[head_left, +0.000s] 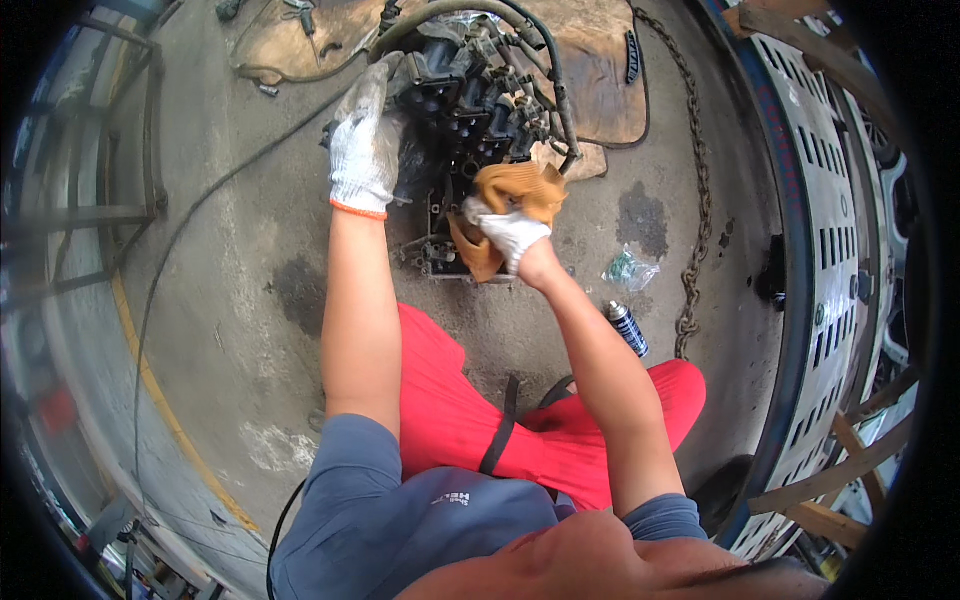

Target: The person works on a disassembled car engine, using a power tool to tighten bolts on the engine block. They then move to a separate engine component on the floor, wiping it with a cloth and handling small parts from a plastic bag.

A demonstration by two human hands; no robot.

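Note:
An engine (470, 120) with dark, greasy parts and thick hoses sits on the floor in front of me. My left hand (365, 140), in a white knitted glove with an orange cuff, lies along the engine's left side. Its fingers stretch forward and seem to hold nothing. Crumpled black plastic (412, 165) shows just right of that wrist. My right hand (508, 235), also gloved in white, is closed on an orange-brown cloth (520, 188) at the engine's near end. The cloth bunches on both sides of the hand and covers some metal there.
A spray can (627, 330) lies to the right, near a clear plastic bag (630, 268). Beyond them a rusty chain (700, 190) runs along the floor beside a slotted metal frame (825, 220). Worn brown mats (595, 60) lie at the far side; a dark cable (205, 180) crosses the left floor.

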